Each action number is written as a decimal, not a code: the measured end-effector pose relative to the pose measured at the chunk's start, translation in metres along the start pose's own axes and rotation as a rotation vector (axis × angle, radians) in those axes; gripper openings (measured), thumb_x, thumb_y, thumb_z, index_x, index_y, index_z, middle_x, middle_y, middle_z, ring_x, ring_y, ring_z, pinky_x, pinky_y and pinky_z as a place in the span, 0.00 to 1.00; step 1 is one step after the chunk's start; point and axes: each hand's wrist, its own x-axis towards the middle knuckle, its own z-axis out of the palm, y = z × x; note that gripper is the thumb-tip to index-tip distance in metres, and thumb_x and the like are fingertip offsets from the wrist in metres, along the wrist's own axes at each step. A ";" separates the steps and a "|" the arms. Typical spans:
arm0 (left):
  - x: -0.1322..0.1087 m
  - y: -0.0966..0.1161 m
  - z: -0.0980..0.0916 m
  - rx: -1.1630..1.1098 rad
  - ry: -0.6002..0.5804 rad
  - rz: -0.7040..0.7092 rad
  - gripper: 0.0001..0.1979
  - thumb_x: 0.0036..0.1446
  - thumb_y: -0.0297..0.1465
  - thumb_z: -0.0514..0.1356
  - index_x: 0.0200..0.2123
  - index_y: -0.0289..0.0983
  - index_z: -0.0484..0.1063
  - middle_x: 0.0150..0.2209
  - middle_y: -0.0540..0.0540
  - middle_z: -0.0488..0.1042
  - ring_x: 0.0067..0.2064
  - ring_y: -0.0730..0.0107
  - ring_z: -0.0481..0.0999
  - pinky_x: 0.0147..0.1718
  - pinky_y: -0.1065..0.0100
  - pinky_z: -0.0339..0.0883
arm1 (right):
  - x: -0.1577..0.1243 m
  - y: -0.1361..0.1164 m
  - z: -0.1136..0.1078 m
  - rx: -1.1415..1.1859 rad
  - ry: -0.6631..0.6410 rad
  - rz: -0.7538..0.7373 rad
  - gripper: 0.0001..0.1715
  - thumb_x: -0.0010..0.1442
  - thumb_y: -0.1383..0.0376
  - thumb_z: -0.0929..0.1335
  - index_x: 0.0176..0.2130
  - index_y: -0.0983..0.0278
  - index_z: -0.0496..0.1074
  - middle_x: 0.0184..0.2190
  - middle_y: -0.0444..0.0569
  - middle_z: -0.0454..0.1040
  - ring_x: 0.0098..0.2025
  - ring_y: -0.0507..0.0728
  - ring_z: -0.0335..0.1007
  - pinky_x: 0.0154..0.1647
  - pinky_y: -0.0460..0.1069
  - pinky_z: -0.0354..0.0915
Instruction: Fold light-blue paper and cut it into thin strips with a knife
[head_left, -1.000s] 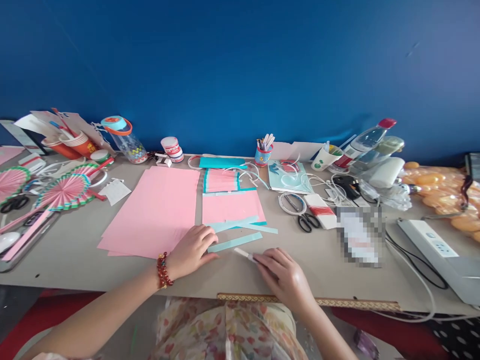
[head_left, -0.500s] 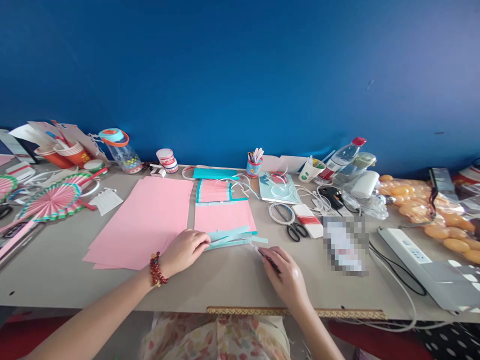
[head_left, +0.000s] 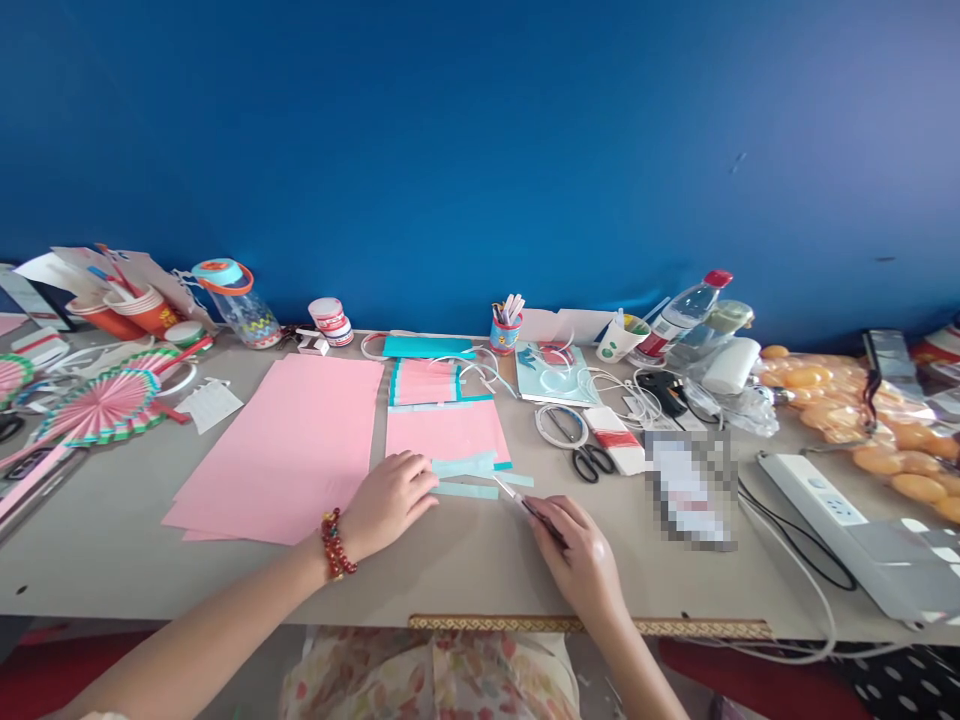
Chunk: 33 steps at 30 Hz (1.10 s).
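My left hand, with a red bead bracelet at the wrist, lies low over the left ends of several pale blue paper strips. Its fingers are stretched out and cover part of the strips. My right hand is closed round a slim tool with a dark handle and a pale, narrow tip; its exact kind is unclear. The tip points at the right ends of the strips. Just behind them is a pink sheet with blue edges. Large pink sheets are stacked left of my left hand.
Black-handled scissors, a tape roll and a red-and-white box lie to the right. A folded pink fan is farther back. A power strip is at far right, and pleated round fans at far left.
My left hand has moved slightly right and spread over the strips, and fewer strips show beside it. My right hand has shifted slightly right, still holding the tool.
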 end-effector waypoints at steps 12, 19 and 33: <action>0.001 0.012 0.014 0.072 0.008 0.040 0.07 0.66 0.24 0.54 0.36 0.37 0.69 0.38 0.46 0.71 0.43 0.61 0.69 0.43 0.59 0.67 | 0.000 0.012 -0.006 -0.053 -0.031 -0.023 0.13 0.68 0.64 0.62 0.46 0.61 0.75 0.38 0.52 0.75 0.40 0.59 0.73 0.41 0.53 0.71; -0.009 0.014 0.018 -0.008 -0.010 0.061 0.12 0.69 0.25 0.49 0.36 0.37 0.70 0.37 0.46 0.71 0.40 0.65 0.68 0.41 0.61 0.66 | 0.002 0.015 -0.010 -0.059 -0.086 -0.126 0.14 0.68 0.65 0.62 0.48 0.59 0.75 0.39 0.52 0.75 0.41 0.58 0.73 0.41 0.53 0.72; -0.008 0.014 0.018 -0.004 -0.039 0.057 0.11 0.70 0.27 0.50 0.37 0.38 0.70 0.38 0.46 0.72 0.41 0.64 0.68 0.42 0.62 0.64 | 0.008 0.018 -0.019 -0.028 -0.232 -0.240 0.16 0.69 0.67 0.62 0.50 0.59 0.76 0.39 0.52 0.74 0.40 0.57 0.70 0.40 0.51 0.70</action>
